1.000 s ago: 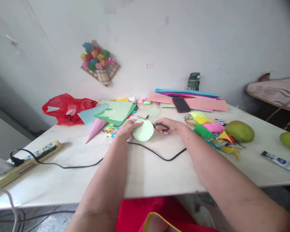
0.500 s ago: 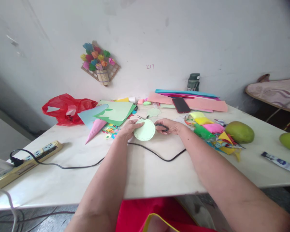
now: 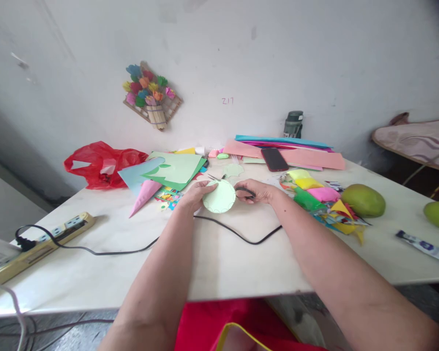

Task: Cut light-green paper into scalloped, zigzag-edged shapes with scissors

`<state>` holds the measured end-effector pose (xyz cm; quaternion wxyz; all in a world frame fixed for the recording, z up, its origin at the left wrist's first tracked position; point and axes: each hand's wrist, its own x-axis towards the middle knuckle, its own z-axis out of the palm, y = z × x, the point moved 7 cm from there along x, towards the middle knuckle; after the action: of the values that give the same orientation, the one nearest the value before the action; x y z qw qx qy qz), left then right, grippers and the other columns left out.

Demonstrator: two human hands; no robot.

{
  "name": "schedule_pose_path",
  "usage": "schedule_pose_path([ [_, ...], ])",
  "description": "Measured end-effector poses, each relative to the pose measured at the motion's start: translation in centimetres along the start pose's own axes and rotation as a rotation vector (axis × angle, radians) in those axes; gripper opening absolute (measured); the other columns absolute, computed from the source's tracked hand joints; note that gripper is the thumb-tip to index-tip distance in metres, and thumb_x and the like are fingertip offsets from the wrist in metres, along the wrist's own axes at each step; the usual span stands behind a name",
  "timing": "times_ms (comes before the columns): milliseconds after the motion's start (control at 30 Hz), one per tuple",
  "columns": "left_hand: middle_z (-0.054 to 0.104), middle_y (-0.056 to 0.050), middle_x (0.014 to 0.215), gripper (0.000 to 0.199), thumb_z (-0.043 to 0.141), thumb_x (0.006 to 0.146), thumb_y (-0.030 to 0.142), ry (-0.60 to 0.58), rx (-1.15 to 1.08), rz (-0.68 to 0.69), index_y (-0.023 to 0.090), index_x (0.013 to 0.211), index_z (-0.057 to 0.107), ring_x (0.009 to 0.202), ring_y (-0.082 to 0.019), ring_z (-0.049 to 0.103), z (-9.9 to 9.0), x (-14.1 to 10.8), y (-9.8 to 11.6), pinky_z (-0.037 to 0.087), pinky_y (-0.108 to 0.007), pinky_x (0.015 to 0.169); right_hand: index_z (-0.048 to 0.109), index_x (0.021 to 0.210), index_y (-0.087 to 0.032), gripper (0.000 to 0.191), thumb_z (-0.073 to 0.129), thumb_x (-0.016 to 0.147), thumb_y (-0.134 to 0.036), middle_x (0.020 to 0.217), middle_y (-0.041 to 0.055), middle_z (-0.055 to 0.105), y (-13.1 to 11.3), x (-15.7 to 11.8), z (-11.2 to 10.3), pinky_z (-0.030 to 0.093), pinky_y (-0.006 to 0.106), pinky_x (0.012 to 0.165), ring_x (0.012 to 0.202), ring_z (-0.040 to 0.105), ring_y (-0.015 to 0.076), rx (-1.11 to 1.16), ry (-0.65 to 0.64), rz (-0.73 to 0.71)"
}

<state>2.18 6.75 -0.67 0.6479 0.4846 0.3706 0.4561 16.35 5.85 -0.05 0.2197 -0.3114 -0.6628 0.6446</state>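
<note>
My left hand (image 3: 196,194) pinches the left edge of a pale green paper circle (image 3: 219,198), which has a scalloped line drawn near its rim. Black-handled scissors (image 3: 246,190) are in my right hand (image 3: 256,191), fingers closed round the handles. Their thin blades (image 3: 212,177) show at the circle's top edge; part of them is hidden behind the paper. Just beyond lies a pale green scalloped paper piece (image 3: 233,170) on the white table (image 3: 219,268).
Left are a power strip (image 3: 58,234), red plastic bag (image 3: 102,165), pink paper cone (image 3: 145,195) and green sheets (image 3: 175,168). A black cord (image 3: 241,237) crosses in front. Right are a phone (image 3: 274,159), coloured clay packets (image 3: 314,190), green mango (image 3: 363,200) and tube (image 3: 422,246).
Almost nothing differs. Both hands, the paper circle and the scissors stay in place, apart from a very slight shift of the whole view.
</note>
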Motion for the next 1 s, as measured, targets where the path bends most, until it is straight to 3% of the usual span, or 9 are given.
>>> schedule_pose_path([
  [367,0.067,-0.006,0.068,0.024,0.073,0.059,0.024,-0.004,0.023,0.016,0.011,0.077,0.065,0.059,-0.016,0.063,0.21,-0.09,0.13,0.049,-0.026,0.058,0.042,0.061,-0.017,0.007,0.048,0.058,-0.018,0.048,-0.0074,0.033,0.43,-0.06,-0.42,0.007,0.02,0.032,0.033,0.035,0.0037,-0.059,0.02,0.02],
  [1000,0.067,-0.006,0.07,0.028,0.073,0.061,0.03,-0.032,0.028,0.033,0.011,0.079,0.063,0.061,-0.017,0.062,0.3,0.09,0.08,0.049,-0.028,0.06,0.049,0.067,-0.015,0.01,0.053,0.058,-0.019,0.043,-0.0095,0.029,0.45,0.34,-0.17,0.014,0.019,0.035,0.035,0.027,0.0039,0.038,-0.016,0.001],
])
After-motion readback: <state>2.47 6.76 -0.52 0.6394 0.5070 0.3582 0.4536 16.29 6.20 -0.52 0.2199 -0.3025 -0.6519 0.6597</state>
